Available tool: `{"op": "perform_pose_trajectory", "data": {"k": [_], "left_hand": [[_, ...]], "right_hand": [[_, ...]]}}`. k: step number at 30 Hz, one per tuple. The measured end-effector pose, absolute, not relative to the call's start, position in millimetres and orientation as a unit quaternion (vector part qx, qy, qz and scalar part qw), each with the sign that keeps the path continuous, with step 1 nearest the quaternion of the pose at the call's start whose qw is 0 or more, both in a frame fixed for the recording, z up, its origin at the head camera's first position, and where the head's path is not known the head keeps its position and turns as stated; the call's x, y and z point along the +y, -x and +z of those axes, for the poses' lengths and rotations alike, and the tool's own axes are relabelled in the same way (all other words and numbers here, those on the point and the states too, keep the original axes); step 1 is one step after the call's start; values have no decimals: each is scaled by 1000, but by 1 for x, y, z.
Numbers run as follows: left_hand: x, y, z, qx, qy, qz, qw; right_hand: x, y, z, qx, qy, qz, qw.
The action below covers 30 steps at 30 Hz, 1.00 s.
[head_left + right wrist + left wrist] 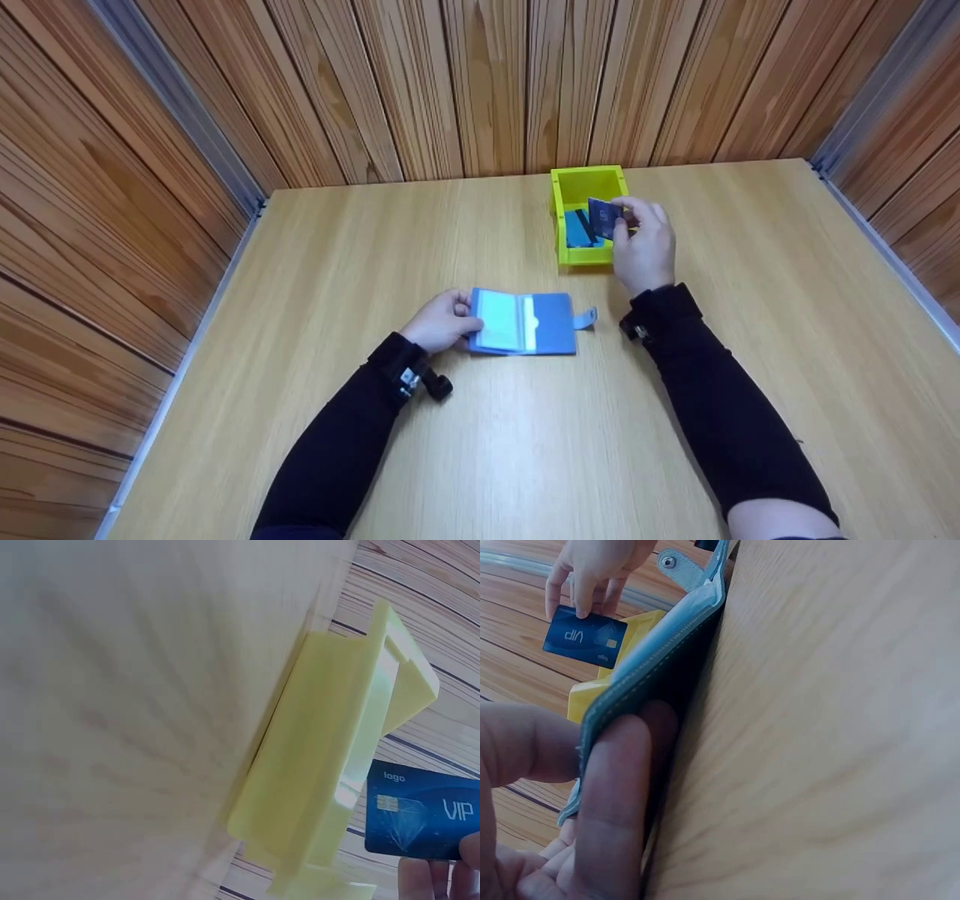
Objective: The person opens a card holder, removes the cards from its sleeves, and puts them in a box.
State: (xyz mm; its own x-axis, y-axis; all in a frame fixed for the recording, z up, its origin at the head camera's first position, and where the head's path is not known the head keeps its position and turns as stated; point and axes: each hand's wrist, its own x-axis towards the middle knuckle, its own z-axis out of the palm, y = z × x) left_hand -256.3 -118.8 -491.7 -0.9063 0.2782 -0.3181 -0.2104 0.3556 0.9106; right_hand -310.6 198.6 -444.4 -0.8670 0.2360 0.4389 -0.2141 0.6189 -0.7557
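My right hand (646, 247) pinches a dark blue VIP card (602, 218) above the front right of a yellow bin (592, 258). The card's gold chip and lettering show in the right wrist view, where only the fingertips (471, 851) appear. Inside the bin lie blue cards (577, 229), one with a black stripe. A blue card wallet (555, 330) lies open on the table, its snap strap (585, 319) pointing right. My left hand (441, 322) grips the wallet's left edge, thumb on top and fingers beneath, lifting that edge a little in the left wrist view.
The bin stands at the back of the wooden table (360, 262), close to the plank wall (450, 90). Metal rails (187, 112) run along the side walls. Each wrist carries a black strap with a small camera (437, 385).
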Motion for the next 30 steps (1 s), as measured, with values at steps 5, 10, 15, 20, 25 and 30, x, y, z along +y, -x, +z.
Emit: {"op": "perform_pose_trajectory", "data": {"k": [5, 10, 15, 20, 25, 30], "left_hand": [[-119, 256, -491, 793, -20, 569, 216], [-119, 255, -491, 791, -21, 572, 216], [-119, 255, -491, 789, -23, 576, 214], [-118, 255, -492, 789, -27, 575, 215], [-118, 256, -492, 790, -23, 574, 214], [-118, 256, -491, 791, -20, 572, 215]], "right_hand": [[197, 312, -444, -865, 4, 435, 250], [198, 314, -444, -881, 23, 421, 214], [199, 314, -446, -903, 33, 394, 169], [199, 312, -446, -909, 25, 389, 146], [196, 311, -443, -908, 42, 402, 111], [194, 312, -441, -908, 42, 405, 103]]}}
